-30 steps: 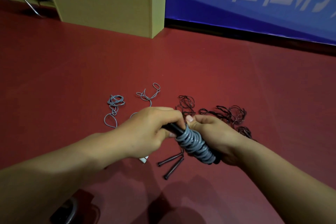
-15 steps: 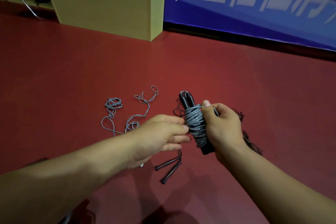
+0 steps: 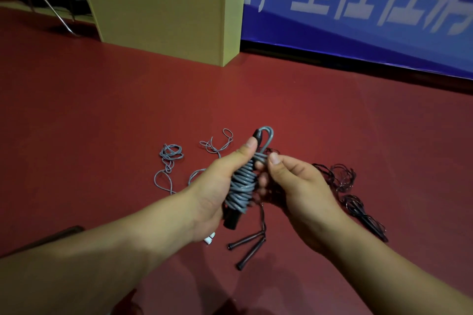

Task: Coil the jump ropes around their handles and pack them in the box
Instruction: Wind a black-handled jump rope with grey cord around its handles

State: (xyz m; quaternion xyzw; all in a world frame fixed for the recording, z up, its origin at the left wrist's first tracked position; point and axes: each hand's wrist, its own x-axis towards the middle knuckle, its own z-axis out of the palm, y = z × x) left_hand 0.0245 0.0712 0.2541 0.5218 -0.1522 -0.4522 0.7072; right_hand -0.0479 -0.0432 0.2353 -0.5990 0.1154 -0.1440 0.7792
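A grey jump rope (image 3: 242,188) is coiled tightly around its black handles and stands nearly upright in front of me. My left hand (image 3: 217,186) grips the bundle, thumb pressed near the top of a handle. My right hand (image 3: 294,186) pinches the last grey strand at the upper turns, fingers behind the coil. A loose grey rope (image 3: 170,161) lies tangled on the red floor to the left. A dark rope (image 3: 344,181) lies in a heap to the right, with two dark handles (image 3: 249,247) below the hands. No box for packing is plainly in view.
A yellow-green cabinet (image 3: 163,5) stands at the back, beside a blue banner (image 3: 371,13) along the wall. Chair legs (image 3: 48,0) show at the top left. A small white handle end (image 3: 210,239) peeks out under my left wrist.
The bundle passed from my right hand into my left hand's grip and now stands more upright. My right hand let go of the body and now pinches the rope at the top.
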